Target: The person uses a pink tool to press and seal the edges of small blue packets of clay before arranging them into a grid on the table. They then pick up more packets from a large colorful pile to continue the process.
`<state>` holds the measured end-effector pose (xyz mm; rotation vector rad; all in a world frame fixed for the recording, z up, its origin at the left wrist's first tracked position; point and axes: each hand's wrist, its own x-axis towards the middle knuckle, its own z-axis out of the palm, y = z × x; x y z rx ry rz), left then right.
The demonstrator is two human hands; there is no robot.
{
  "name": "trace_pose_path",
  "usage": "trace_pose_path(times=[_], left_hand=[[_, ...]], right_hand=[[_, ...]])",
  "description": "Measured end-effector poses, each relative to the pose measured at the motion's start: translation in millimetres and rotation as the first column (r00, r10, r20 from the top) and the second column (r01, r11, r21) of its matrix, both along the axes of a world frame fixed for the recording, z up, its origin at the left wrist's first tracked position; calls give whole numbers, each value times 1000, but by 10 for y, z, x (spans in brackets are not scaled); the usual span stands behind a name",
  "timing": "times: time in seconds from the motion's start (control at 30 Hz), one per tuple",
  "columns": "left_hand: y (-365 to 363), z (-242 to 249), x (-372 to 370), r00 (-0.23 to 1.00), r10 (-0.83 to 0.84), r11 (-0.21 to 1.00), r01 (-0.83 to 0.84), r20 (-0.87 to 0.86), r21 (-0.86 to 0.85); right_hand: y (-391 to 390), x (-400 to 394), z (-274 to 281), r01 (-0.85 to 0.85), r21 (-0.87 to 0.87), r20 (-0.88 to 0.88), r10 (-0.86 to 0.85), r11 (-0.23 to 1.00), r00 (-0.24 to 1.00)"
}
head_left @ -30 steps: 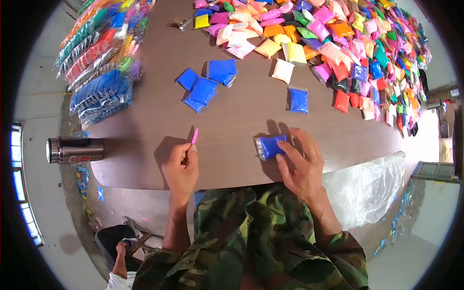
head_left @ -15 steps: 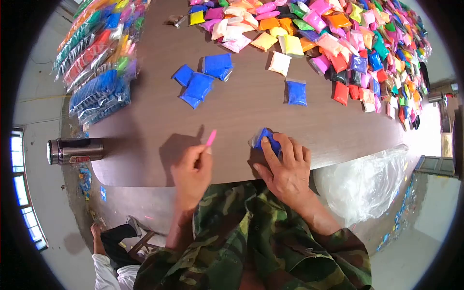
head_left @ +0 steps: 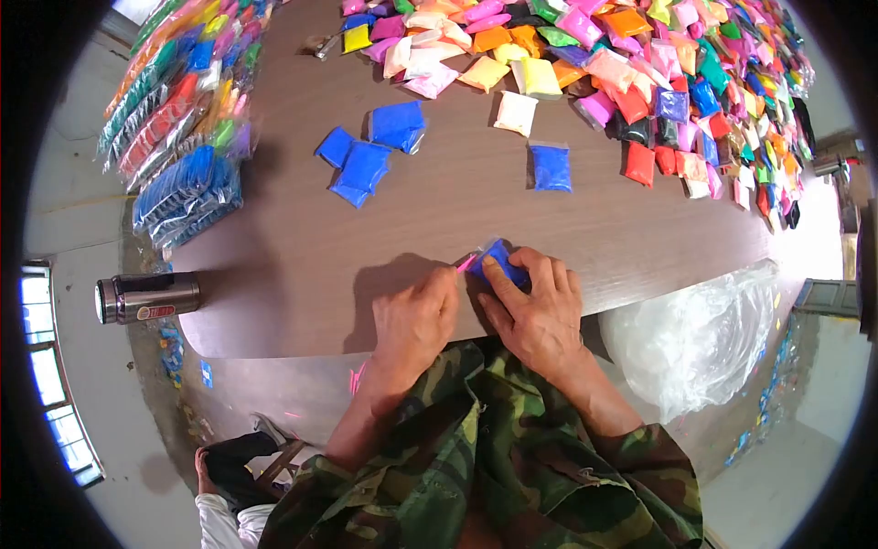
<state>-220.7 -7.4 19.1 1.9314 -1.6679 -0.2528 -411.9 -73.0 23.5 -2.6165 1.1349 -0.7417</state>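
Note:
My left hand (head_left: 416, 316) is closed round a thin pink stick (head_left: 466, 263), whose tip reaches the left edge of a small blue packet (head_left: 498, 260). Most of the stick is hidden in the fingers. With its fingers on top, my right hand (head_left: 540, 302) holds that packet against the table near the front edge. Farther back lie several more blue packets (head_left: 368, 166) in a loose group. Another blue packet (head_left: 551, 168) lies apart to the right, below a pale cream packet (head_left: 516, 113).
A large heap of coloured packets (head_left: 631, 73) covers the table's back and right. Bundled bags (head_left: 187, 188) and a steel flask (head_left: 151, 297) stand at the left. Clear plastic sheeting (head_left: 695, 339) hangs by the front right edge. A seated person (head_left: 233, 476) is at lower left.
My left hand has moved right with the pink stick, bringing its tip to the blue packet. My right hand stays on the packet. The view has shifted slightly.

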Motion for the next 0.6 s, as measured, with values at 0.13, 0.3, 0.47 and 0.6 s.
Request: trace_pose_path(times=[0.13, 0.3, 0.47, 0.6], left_hand=[[-142, 5, 82, 998, 54, 998, -55, -25, -36], [-237, 131, -107, 985, -75, 995, 65, -155, -71], [-389, 124, -29, 990, -142, 989, 142, -25, 38], [-474, 147, 34, 992, -114, 993, 115, -57, 15]], right_hand=[[-9, -11, -70, 10, 3, 39, -10, 1000, 999], [-14, -29, -157, 14, -35, 100, -11, 999, 995], [-31, -48, -226, 22, -49, 208, -11, 999, 978], [-47, -27, -200, 20, -45, 237, -9, 999, 972]])
